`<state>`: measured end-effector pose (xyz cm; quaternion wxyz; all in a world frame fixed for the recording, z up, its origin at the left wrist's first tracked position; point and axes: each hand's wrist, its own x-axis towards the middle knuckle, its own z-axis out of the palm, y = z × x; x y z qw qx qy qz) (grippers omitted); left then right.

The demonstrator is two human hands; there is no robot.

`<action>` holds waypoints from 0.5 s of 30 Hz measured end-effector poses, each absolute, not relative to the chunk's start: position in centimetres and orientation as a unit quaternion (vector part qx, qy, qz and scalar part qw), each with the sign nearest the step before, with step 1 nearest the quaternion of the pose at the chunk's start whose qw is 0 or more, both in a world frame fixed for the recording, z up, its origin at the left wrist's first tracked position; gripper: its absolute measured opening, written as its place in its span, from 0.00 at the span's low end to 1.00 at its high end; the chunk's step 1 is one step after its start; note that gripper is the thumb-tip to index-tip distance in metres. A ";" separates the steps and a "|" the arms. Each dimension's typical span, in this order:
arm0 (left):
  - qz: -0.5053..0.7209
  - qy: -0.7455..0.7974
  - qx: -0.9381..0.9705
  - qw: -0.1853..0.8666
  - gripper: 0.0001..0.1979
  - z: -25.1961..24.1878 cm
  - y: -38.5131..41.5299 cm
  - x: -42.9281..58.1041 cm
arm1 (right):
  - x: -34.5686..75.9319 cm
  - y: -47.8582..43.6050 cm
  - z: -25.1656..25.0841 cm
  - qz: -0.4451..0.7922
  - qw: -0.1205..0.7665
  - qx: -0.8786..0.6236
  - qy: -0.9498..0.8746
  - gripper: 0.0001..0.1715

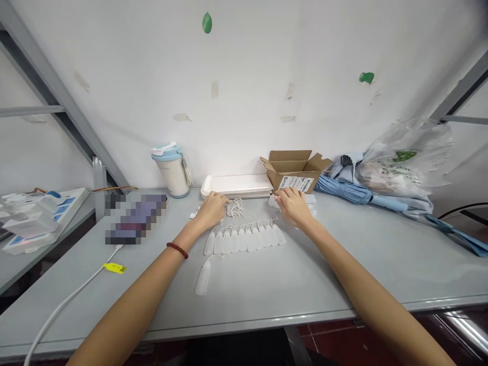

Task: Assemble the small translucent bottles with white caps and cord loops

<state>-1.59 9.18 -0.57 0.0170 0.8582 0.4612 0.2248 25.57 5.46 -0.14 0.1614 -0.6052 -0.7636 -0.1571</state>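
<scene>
My left hand point(212, 211), with a dark red bead bracelet point(177, 249) on its wrist, is at the left side of a small heap of white cord loops point(235, 208). Its fingers are bent together; whatever they pinch is hidden. My right hand point(293, 206) rests over a group of translucent white tags point(310, 200), fingers closed and their tips partly hidden. Between and below the hands lies a row of several white tags with loops point(244, 239), side by side. A single looped tag point(203, 277) lies nearer the front edge.
Behind the hands stand a long white tray point(240, 184) and an open cardboard box point(293, 170). A tumbler point(173, 173) and a blurred-out phone point(139, 219) with a white cable point(76, 295) are on the left. On the right lie a blue umbrella point(351, 190) and a plastic bag point(400, 162).
</scene>
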 end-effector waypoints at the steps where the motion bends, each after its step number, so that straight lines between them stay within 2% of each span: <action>1: 0.218 0.451 0.866 0.013 0.20 -0.9 9.1 -1.7 | 25.6 5.5 -0.3 -0.149 0.150 -0.609 -0.765 0.23; 7: 0.165 0.435 0.885 -0.017 0.23 -1.5 9.4 -1.5 | 25.3 5.8 -0.9 -0.096 0.104 -0.616 -0.775 0.25; 15: 0.173 0.453 0.874 -0.022 0.21 -1.2 8.5 -1.6 | 25.2 6.3 -1.2 -0.056 0.074 -0.621 -0.778 0.26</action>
